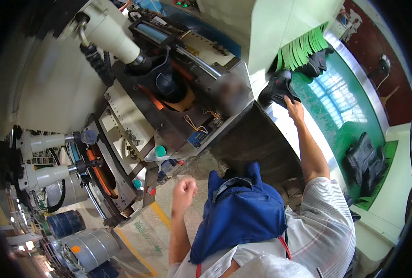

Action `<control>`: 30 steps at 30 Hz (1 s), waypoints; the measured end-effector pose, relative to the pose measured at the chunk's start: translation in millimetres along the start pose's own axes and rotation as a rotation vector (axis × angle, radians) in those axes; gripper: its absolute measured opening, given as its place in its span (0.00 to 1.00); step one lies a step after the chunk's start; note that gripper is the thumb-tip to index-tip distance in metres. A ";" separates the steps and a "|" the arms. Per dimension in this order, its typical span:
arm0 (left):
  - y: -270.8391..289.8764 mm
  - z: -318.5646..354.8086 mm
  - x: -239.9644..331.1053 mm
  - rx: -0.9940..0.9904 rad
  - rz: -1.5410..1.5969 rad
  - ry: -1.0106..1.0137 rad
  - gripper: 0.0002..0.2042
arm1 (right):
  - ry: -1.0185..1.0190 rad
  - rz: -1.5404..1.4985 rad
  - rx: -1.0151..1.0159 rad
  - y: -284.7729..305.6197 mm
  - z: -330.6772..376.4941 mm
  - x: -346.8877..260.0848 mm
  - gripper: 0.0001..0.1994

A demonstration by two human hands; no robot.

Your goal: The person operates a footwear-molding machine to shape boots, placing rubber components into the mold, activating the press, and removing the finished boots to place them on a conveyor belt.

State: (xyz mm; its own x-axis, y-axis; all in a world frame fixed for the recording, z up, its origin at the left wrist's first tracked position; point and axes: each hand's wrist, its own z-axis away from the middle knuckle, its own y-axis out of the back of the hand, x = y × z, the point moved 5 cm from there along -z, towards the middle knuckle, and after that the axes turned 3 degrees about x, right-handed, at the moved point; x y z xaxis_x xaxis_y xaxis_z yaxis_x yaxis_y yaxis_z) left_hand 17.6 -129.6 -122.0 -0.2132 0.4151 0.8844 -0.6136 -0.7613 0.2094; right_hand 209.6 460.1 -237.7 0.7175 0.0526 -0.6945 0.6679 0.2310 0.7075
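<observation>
My right hand (294, 110) is stretched out to the right, its fingers closed on the open upper edge of a black shoe (275, 89). That shoe is held at the white rim of a green conveyor (328, 99). Loosely curled into a fist, my left hand (184, 191) hangs in front of my body, below the machine's front edge; nothing shows in it. Another black shoe (169, 86) sits in the near machine (143, 111), between orange pads and beneath a white press arm (113, 39).
Green strip curtains (303, 48) hang where the conveyor enters its housing, with black shoes under them. More black shoes (365, 162) lie farther along the belt. At the left stands a second press station (106, 171) with a red button (150, 191). Metal drums (90, 248) stand at lower left.
</observation>
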 end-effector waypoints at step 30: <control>-47.0 173.8 178.9 0.055 -0.410 -0.687 0.34 | 0.861 -0.893 -0.427 200.1 181.6 -253.2 0.21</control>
State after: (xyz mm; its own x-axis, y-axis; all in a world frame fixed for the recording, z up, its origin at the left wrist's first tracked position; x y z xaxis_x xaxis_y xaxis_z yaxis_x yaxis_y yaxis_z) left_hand 140.4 -106.1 98.9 0.5481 0.2818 0.7875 -0.4990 -0.6455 0.5782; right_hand 197.5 316.5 103.4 -0.3982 0.2853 -0.8718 0.6156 0.7877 -0.0234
